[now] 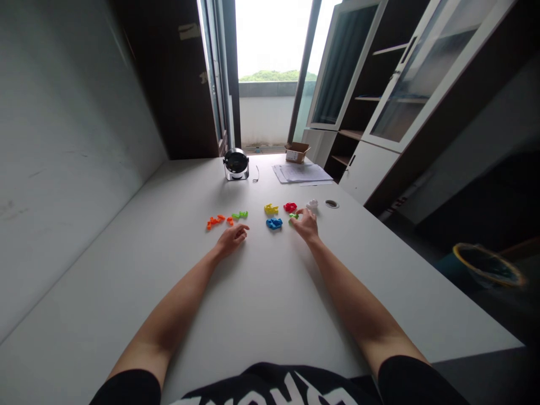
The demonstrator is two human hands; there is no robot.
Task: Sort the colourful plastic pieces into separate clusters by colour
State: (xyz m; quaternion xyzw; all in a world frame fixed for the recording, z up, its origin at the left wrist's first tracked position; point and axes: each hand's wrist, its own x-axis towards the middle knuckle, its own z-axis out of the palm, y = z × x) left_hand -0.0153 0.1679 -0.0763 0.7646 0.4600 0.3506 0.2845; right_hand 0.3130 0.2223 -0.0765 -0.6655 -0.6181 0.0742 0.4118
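My right hand (pixel 306 224) is at the right of the coloured pieces, its thumb and fingers closed on a small green plastic piece (pixel 293 216). Just beyond it lie red pieces (pixel 289 207) and white pieces (pixel 312 204). To its left are blue pieces (pixel 274 223) and yellow pieces (pixel 270 208) in small heaps. My left hand (pixel 233 238) rests on the table with its index finger stretched out and the other fingers loosely bent; nothing shows in it. Beyond that hand are orange pieces (pixel 215 221) and light green pieces (pixel 240 215). Their exact kind is too small to tell.
The white table (pixel 261 304) meets a wall on the left. Toward its far end stand a round black device on a metal bracket (pixel 236 163), paper sheets (pixel 301 173) and an open cardboard box (pixel 297 152). A cable hole (pixel 332 204) sits near the right edge.
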